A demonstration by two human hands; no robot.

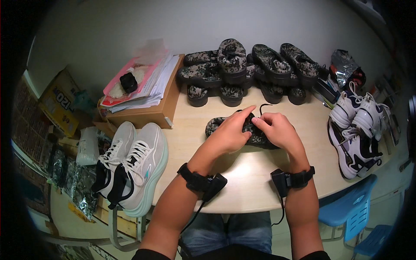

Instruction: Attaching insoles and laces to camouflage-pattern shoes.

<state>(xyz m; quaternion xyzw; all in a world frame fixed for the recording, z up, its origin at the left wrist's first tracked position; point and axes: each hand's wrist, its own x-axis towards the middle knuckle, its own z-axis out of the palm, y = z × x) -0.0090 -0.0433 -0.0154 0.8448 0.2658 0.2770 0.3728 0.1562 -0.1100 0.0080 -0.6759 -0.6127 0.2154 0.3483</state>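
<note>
A dark camouflage shoe lies on the table in front of me, much of it hidden by my hands. My left hand rests over its middle, gripping it, with the index finger stretched forward and the thumb bent toward the right. On the shoe's right part, my right hand has thumb and index finger pinched together. A thin black lace rises just beyond those fingertips and curls to the right. What exactly sits inside the pinch is mostly hidden. Both wrists carry black strapped devices with cables.
Several camouflage shoes are stacked along the wall. Grey-white sneakers stand at the left edge, white-and-black sneakers at the right. A cardboard box bears papers. Blue chairs stand beyond the table at lower right.
</note>
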